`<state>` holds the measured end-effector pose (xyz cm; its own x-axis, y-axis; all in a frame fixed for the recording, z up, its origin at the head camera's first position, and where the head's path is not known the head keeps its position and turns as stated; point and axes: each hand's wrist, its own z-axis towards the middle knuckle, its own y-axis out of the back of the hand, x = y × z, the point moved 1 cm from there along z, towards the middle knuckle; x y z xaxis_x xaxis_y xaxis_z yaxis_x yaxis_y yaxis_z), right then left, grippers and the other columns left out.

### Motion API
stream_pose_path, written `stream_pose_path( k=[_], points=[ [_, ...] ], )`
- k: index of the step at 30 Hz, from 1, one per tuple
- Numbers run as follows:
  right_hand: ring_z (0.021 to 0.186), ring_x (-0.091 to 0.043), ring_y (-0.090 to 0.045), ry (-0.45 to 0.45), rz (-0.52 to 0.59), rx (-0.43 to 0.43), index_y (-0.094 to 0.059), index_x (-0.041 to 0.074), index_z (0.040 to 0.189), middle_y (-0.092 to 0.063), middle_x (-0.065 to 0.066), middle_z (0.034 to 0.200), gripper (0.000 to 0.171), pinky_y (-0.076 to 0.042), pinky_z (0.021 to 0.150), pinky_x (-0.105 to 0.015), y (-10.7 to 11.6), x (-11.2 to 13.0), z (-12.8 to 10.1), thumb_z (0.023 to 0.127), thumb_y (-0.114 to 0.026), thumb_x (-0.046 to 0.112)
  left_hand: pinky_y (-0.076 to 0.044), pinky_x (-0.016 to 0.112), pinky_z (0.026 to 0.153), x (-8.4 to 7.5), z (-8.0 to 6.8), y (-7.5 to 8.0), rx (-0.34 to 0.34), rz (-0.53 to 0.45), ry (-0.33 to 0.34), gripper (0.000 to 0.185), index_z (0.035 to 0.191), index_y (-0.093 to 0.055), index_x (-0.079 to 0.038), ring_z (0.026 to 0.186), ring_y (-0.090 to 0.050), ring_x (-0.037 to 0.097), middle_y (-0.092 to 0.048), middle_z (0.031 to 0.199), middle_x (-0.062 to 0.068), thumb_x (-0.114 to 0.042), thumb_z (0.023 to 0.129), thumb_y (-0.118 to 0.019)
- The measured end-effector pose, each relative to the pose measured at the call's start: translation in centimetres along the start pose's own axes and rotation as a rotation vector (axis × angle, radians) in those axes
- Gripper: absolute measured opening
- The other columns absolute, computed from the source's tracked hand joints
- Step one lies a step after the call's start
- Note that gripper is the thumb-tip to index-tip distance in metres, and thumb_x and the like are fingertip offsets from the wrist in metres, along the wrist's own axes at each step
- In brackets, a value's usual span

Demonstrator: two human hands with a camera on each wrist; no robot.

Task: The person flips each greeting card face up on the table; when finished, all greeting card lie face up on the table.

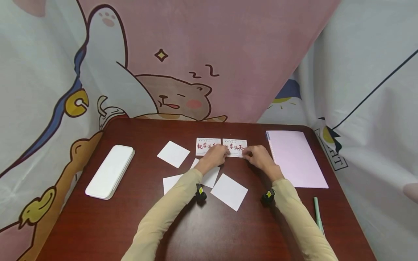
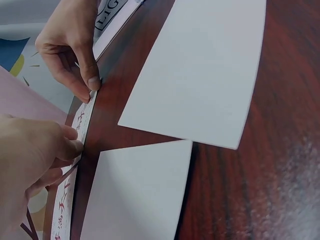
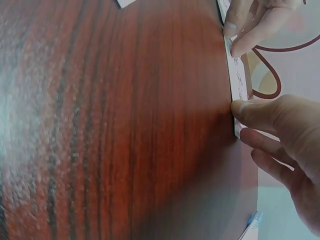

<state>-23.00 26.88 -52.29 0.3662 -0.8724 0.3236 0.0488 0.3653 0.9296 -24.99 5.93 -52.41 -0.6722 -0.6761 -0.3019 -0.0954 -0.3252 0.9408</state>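
Observation:
Two white cards with red characters lie side by side at the back middle of the table in the head view. At the right-hand printed card, my left hand pinches the near left corner with thumb and fingertips. My right hand holds the near right corner of that same card, its thumb at the edge in the right wrist view. The left-hand printed card is partly covered by my left hand and sits close beside the other, their edges nearly in line.
Several blank white cards lie nearer me, among them one at left and one at centre; my left forearm covers others partly. A white case stands at left. On the right are a pink notebook and a green pen.

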Motion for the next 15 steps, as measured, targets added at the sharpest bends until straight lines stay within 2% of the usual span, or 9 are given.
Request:
stream_pose_path(
  k=[4, 7, 9, 15],
  points=[
    [0.072, -0.018, -0.062, -0.002, 0.022, -0.022, -0.072, 0.013, 0.088, -0.070, -0.002, 0.079, 0.015, -0.049, 0.068, -0.036, 0.4, 0.3, 0.2, 0.075, -0.075, 0.018, -0.049, 0.025, 0.085, -0.1, -0.5, 0.6, -0.015, -0.016, -0.015, 0.024, 0.103, -0.070, -0.013, 0.099, -0.062, 0.015, -0.069, 0.102, -0.002, -0.005, 0.082, -0.062],
    [0.068, -0.020, -0.060, 0.011, 0.071, -0.064, -0.072, 0.010, 0.092, -0.068, -0.005, 0.079, 0.019, -0.047, 0.063, -0.035, 1.1, 1.0, 0.6, 0.075, -0.075, 0.016, -0.048, 0.027, 0.089, 0.2, -0.9, 1.6, -0.049, -0.023, -0.022, 0.025, 0.106, -0.068, -0.012, 0.103, -0.060, 0.016, -0.067, 0.106, -0.002, -0.006, 0.082, -0.063],
    [0.067, -0.023, -0.059, 0.022, 0.104, -0.082, -0.071, 0.009, 0.094, -0.068, -0.008, 0.080, 0.021, -0.046, 0.061, -0.036, 1.7, 1.6, 1.0, 0.075, -0.074, 0.016, -0.048, 0.028, 0.088, 0.6, -1.3, 2.3, -0.062, -0.049, -0.004, 0.026, 0.107, -0.068, -0.012, 0.103, -0.060, 0.016, -0.067, 0.107, -0.001, -0.007, 0.082, -0.063],
    [0.087, -0.024, -0.064, -0.001, 0.152, -0.081, -0.067, 0.008, 0.100, -0.069, -0.008, 0.096, 0.028, -0.050, 0.076, -0.039, 2.5, 4.2, 2.3, 0.077, -0.073, 0.024, -0.046, 0.032, 0.093, 2.8, -2.9, 5.0, -0.070, -0.139, 0.083, 0.031, 0.115, -0.063, -0.011, 0.109, -0.057, 0.019, -0.063, 0.116, 0.003, -0.013, 0.084, -0.063]
  ],
)
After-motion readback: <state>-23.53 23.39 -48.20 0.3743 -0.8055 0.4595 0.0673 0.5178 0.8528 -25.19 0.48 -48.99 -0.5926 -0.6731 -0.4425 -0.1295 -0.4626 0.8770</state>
